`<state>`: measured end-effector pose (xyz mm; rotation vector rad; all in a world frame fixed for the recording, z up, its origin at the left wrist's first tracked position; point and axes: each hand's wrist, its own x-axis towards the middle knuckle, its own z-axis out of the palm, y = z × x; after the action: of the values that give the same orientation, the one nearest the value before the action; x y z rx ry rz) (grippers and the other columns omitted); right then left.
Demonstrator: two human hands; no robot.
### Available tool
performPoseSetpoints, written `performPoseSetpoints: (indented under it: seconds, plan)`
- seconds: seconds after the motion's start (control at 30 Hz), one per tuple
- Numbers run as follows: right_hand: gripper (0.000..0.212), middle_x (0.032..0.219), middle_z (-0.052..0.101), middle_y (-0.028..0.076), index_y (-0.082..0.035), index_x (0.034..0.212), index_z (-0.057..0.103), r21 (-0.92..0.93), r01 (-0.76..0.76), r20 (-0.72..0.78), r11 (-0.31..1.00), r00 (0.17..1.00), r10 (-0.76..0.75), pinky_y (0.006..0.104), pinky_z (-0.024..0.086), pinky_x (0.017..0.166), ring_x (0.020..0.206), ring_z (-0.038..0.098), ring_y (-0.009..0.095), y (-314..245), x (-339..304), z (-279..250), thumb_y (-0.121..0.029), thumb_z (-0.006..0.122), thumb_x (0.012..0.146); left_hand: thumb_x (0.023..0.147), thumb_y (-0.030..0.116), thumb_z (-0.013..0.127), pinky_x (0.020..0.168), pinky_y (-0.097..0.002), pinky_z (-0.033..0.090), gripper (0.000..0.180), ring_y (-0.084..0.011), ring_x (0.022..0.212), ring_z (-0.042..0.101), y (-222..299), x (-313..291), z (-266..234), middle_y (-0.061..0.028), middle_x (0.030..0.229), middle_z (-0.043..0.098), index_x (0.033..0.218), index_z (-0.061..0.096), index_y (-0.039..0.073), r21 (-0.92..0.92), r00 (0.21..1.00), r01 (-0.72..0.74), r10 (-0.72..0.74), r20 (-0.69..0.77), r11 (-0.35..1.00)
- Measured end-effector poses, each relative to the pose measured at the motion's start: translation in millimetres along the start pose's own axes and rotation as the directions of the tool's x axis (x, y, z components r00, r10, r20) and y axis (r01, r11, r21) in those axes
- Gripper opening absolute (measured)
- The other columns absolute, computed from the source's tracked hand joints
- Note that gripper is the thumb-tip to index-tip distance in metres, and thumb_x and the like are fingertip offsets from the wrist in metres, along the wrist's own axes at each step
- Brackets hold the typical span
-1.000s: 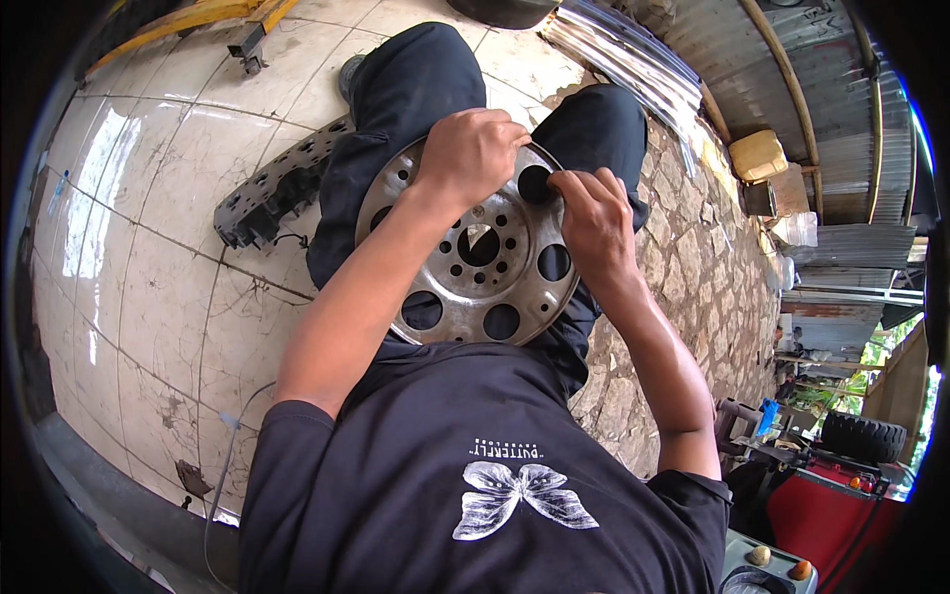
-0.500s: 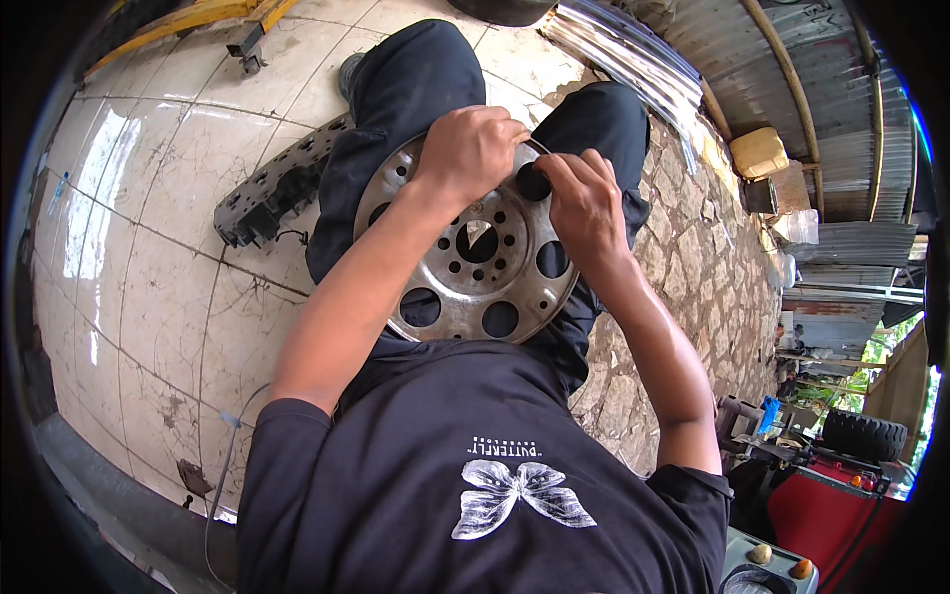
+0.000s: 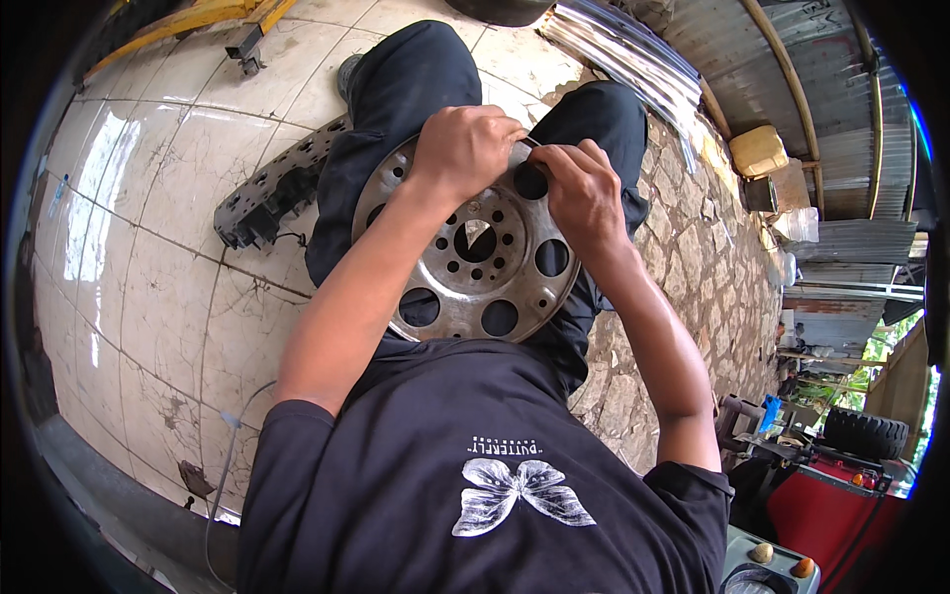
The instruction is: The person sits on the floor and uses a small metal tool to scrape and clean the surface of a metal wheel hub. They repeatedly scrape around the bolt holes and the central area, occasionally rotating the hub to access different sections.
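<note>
A round, worn metal disc (image 3: pixel 458 270) with large and small holes and an open centre lies across my thighs. My left hand (image 3: pixel 465 150) is over its far edge, closed, the fingers pressed together and pointing right. Just to the right, my right hand (image 3: pixel 582 185) bends over the rim beside one of the large holes, also closed, its fingertips near those of the left. Whatever is pinched between the fingertips of either hand is too small or hidden to make out.
On the tiles left of my leg lies a dark, perforated long part (image 3: pixel 272 193). A yellow wheeled frame (image 3: pixel 247 45) stands at the far left. Corrugated sheets (image 3: pixel 633 74), a yellow jerrycan (image 3: pixel 759 151) and a red machine (image 3: pixel 831 510) are to the right.
My right hand has shifted slightly up and left along the rim, closer to my left hand's fingertips. The disc has barely moved.
</note>
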<state>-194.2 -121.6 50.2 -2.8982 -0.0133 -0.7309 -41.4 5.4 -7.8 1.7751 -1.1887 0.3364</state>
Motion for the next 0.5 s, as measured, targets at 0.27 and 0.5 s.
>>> performPoseSetpoints:
  seconds: [0.27, 0.5]
  plan:
    - [0.028, 0.1, 0.078, 0.007, -0.008, 0.106, 0.076, -0.039, -0.07, -0.013, 0.997, 0.997, 0.07, 0.0432, 0.054, 0.086, 0.09, 0.066, 0.03, -2, -29, -12, 0.009, 0.068, 0.085, 0.094, 0.019, 0.078, 0.072, -0.0421, 0.063, 0.01, -0.0316, 0.083, 0.079, 2, -2, -1, -0.007, 0.097, 0.082, 0.097, 0.086, 0.012, 0.044, 1.0, 0.007, -0.008, 0.023, 0.999]
    - [0.025, 0.094, 0.075, 0.008, -0.008, 0.105, 0.074, -0.006, -0.034, 0.026, 0.999, 0.999, 0.034, 0.0445, 0.054, 0.086, 0.089, 0.065, 0.031, -2, -1, -4, 0.007, 0.067, 0.086, 0.095, 0.02, 0.078, 0.071, -0.0424, 0.063, 0.012, -0.032, 0.081, 0.078, 0, -1, -3, -0.0066, 0.096, 0.082, 0.097, 0.087, 0.012, 0.019, 0.999, -0.002, 0.001, 0.032, 1.0]
